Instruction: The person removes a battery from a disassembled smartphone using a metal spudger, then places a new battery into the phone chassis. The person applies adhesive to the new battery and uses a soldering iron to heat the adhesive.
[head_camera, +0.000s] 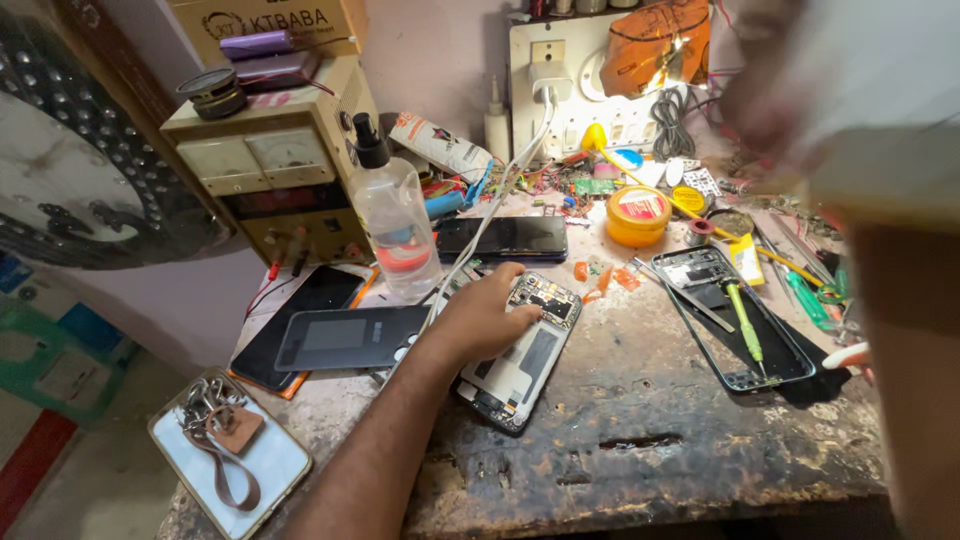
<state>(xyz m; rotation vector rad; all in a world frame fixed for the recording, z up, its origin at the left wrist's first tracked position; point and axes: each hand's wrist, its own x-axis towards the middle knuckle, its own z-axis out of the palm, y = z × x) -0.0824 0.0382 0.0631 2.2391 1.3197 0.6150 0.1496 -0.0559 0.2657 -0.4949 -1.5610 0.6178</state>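
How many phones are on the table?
6: opened phone under the left hand, opened one at right, three dark ones, one under keys. Clutter may hide more.

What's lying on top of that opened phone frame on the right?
A green-handled screwdriver and metal tweezers lie across the opened phone frame. The parts beneath them are hidden.

light: warm, dim | glare: lamp (672, 50) top | blur: right edge

opened phone (525, 355), flat, circuit-side up
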